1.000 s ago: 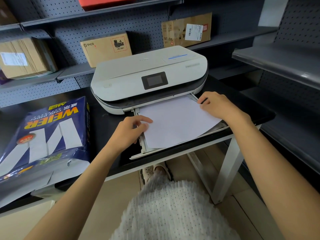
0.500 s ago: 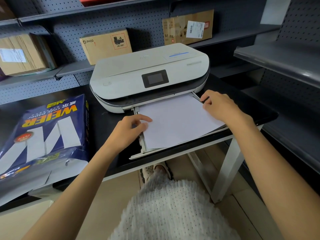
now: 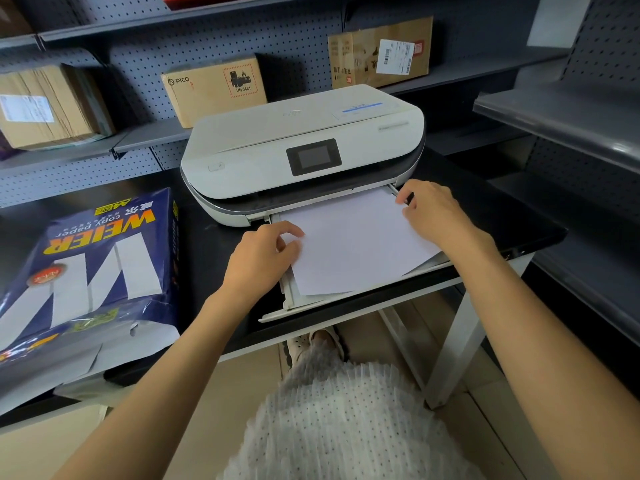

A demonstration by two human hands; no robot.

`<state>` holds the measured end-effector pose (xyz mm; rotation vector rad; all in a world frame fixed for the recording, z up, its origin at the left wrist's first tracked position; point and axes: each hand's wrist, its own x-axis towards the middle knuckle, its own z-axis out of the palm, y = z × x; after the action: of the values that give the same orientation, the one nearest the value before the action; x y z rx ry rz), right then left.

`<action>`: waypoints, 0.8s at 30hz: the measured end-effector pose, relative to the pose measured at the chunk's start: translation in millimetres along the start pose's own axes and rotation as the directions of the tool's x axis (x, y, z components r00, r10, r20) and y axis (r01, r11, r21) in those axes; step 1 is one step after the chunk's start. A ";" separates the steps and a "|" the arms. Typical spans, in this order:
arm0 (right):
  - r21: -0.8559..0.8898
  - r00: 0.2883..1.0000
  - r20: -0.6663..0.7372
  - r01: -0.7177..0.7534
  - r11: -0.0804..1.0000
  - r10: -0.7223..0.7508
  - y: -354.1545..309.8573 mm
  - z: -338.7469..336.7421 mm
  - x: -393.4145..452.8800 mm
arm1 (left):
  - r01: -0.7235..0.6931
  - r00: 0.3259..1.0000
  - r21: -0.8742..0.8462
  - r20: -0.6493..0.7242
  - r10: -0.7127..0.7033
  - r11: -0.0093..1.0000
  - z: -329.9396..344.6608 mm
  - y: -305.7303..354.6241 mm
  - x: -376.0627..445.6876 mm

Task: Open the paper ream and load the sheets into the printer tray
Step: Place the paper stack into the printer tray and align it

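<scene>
A white printer stands on a black table. Its tray is pulled out toward me, and a stack of white sheets lies in it, slightly askew, far end under the printer. My left hand pinches the sheets' left edge. My right hand rests on their right edge near the printer. The blue paper ream lies on the table at the left, its near end torn open with white paper showing.
Grey pegboard shelves behind hold cardboard boxes. A grey shelf unit juts out at the right. The table's white leg and tiled floor lie below. My white dotted skirt fills the bottom centre.
Both hands have stayed on the sheets' edges with only slight shifts. The view has drifted slightly.
</scene>
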<state>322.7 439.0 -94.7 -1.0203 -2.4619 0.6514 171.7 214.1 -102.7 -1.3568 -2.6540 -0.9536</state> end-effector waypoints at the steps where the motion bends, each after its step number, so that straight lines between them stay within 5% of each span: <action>1: -0.003 1.000 -0.006 0.001 1.000 -0.001 -0.8 0.9 0.9 | 0.010 1.000 0.000 -0.017 -0.010 1.000 1.5 0.1 0.7; 15: -0.037 0.997 -0.070 0.027 0.999 -0.030 -0.8 4.3 -2.4 | 0.024 0.987 -0.083 -0.159 -0.037 0.996 5.1 4.2 -6.7; 20: -0.133 0.989 0.061 0.145 0.981 -0.137 -2.0 -5.2 -17.5 | -0.021 0.970 -0.142 -0.242 -0.014 0.990 1.9 7.5 -12.9; 24: -0.240 0.978 0.086 0.205 0.949 -0.189 -10.8 -12.7 -30.2 | -0.121 0.988 -0.015 -0.098 0.119 0.993 -1.2 18.0 -17.6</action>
<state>343.2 413.4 -83.8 -0.8335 -2.7062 0.3207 195.7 208.5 -97.4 -1.4172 -2.4680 -1.0088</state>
